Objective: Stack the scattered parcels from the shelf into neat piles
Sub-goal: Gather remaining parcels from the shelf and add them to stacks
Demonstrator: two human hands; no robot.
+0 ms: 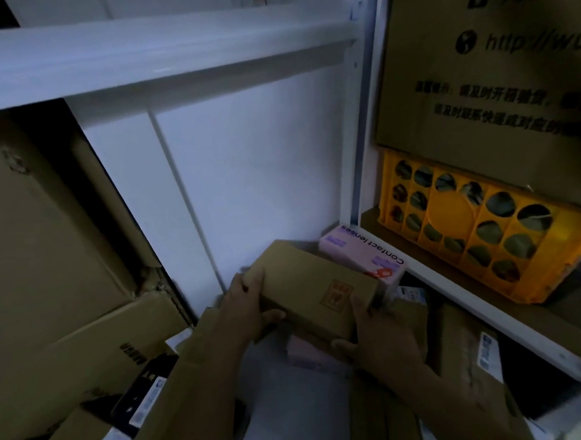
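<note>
Parcel (315,288) gripped at both ends by left hand (245,302) and right hand (377,330).

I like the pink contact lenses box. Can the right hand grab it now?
Probably not yet. The right hand grips the brown carton together with the left hand, and that carton partly covers the pink box.

A dim parcel storeroom. White metal shelving (156,58) holds cardboard cartons (45,234), labelled parcels (468,345) and a yellow crate (452,218).
</note>
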